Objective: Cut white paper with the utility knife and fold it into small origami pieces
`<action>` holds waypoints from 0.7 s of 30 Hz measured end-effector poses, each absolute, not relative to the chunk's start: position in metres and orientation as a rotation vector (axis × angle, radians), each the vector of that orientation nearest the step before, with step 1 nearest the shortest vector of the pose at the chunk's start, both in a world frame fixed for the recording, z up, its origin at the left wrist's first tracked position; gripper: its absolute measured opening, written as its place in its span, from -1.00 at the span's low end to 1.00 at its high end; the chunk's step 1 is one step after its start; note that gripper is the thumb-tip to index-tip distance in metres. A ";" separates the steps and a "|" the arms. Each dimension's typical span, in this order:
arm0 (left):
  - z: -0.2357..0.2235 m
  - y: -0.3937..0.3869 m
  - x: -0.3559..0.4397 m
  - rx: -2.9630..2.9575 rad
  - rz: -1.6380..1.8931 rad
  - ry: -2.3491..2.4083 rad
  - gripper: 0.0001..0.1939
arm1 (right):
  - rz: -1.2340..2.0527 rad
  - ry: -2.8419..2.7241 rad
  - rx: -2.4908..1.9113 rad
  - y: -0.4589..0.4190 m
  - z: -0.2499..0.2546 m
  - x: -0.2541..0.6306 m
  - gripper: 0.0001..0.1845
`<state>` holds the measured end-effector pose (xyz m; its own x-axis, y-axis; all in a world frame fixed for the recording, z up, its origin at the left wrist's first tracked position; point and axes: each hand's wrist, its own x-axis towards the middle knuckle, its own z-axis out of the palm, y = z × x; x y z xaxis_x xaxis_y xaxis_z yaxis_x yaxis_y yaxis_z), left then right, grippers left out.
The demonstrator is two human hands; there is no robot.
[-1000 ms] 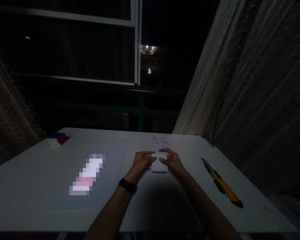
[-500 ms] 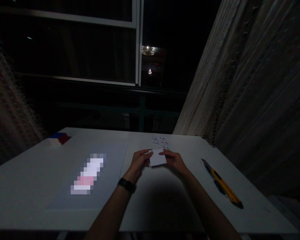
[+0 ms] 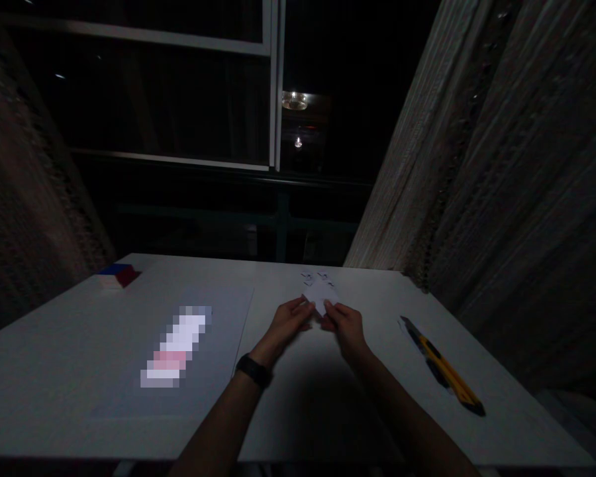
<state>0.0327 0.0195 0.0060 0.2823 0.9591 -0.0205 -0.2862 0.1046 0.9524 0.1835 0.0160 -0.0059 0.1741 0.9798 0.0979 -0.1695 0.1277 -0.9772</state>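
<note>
A small white piece of paper [image 3: 320, 293] is held between my two hands above the middle of the table, with one corner turned toward me. My left hand [image 3: 289, 321], with a dark band on its wrist, pinches the paper's near left edge between thumb and fingers. On the near right edge, my right hand [image 3: 345, 323] grips it the same way. Just beyond the paper lie several small paper pieces with dark marks [image 3: 306, 275], partly hidden behind it.
A yellow and black utility knife [image 3: 444, 368] lies on the right of the white table [image 3: 288, 417]. To the left is a large pale sheet [image 3: 218, 391] with a blurred-out patch. A blue, red and white block [image 3: 118, 275] sits at the far left, and curtains [image 3: 402, 159] hang behind.
The white paper has been turned from square-on to corner-on and shifted slightly away from me. Both hands have moved to its near edges. It now covers some of the marked pieces.
</note>
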 end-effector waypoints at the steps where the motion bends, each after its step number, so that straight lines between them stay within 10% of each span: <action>1: 0.005 0.019 0.033 1.093 1.082 0.804 -0.51 | 1.062 -1.016 -1.072 0.014 -0.005 0.181 -0.58; 13: 0.001 0.025 0.033 0.994 1.347 0.875 -0.69 | 1.260 -1.113 -1.083 0.009 -0.001 0.182 -0.63; 17: 0.003 0.028 0.025 1.029 1.423 0.990 -0.65 | 1.473 -1.129 -0.942 0.009 0.012 0.199 -0.13; 21: 0.004 0.032 0.018 1.183 1.373 1.139 -0.63 | 1.411 -1.192 -0.901 0.014 0.013 0.210 -0.11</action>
